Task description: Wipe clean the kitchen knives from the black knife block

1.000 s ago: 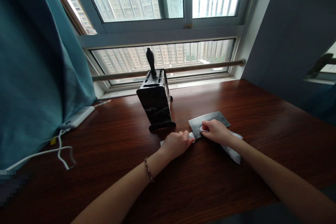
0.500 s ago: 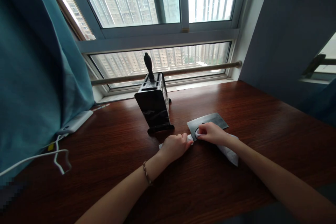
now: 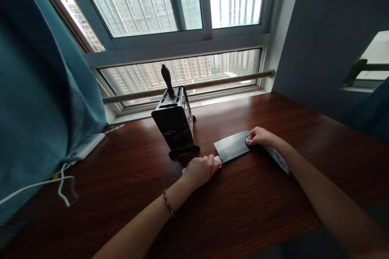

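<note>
A broad cleaver blade (image 3: 231, 146) lies flat on the dark wooden table (image 3: 243, 210). My left hand (image 3: 200, 168) is closed over the cleaver's handle end, which shows white at its edges. My right hand (image 3: 259, 136) is closed on a white cloth (image 3: 278, 158) and presses it against the far right end of the blade. The cloth trails back under my right forearm. A black knife block (image 3: 174, 127) with one dark handle (image 3: 166, 79) sticking up stands just behind my left hand.
A teal curtain (image 3: 39, 97) hangs at the left. Below it lie a white power strip (image 3: 83, 147) and a white cable (image 3: 45, 182). A window with a wooden rail (image 3: 212, 81) runs along the table's back edge. A grey wall (image 3: 319, 40) stands at the right.
My right hand has slid with the cloth from the blade's near left end to its far right end. My left hand has stayed on the handle. The view has shifted slightly.
</note>
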`<state>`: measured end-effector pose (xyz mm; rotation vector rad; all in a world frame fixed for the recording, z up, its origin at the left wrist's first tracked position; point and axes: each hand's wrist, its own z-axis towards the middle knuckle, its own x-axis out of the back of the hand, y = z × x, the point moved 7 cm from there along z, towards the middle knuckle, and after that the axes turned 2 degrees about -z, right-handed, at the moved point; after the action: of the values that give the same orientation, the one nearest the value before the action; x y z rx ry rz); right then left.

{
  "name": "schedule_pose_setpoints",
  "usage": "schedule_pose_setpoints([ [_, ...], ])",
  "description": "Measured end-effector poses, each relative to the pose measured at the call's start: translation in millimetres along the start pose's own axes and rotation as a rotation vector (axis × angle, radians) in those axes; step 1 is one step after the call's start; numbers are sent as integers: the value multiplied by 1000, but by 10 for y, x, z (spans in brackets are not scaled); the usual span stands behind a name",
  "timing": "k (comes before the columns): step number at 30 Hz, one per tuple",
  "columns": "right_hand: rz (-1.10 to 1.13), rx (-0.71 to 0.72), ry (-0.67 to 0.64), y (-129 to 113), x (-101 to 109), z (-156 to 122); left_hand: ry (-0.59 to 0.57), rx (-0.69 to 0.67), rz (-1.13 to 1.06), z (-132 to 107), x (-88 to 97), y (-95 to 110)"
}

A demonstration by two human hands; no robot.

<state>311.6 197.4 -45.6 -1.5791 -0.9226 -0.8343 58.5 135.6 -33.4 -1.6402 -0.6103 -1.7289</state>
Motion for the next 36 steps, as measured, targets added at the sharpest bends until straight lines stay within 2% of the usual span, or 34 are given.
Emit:
schedule_pose_setpoints([
  [5,-98,-123,89,202,154,10,-17,-3,1,5,11,7],
  [10,-211,-166,177,150,224,-53,-20,0,-3,2,29,7],
  [22,-300,-23,333,-203,92,-149,-16,11,-21,-3,20,-2],
  [31,-178,297,279,-684,-147,-312,-4,21,-22,-15,18,-11],
  [33,-194,291,285,-711,-164,-336,3,20,-19,-14,16,-11],
  [36,-289,157,288,-606,-135,-299,5,20,-24,-10,10,-14],
])
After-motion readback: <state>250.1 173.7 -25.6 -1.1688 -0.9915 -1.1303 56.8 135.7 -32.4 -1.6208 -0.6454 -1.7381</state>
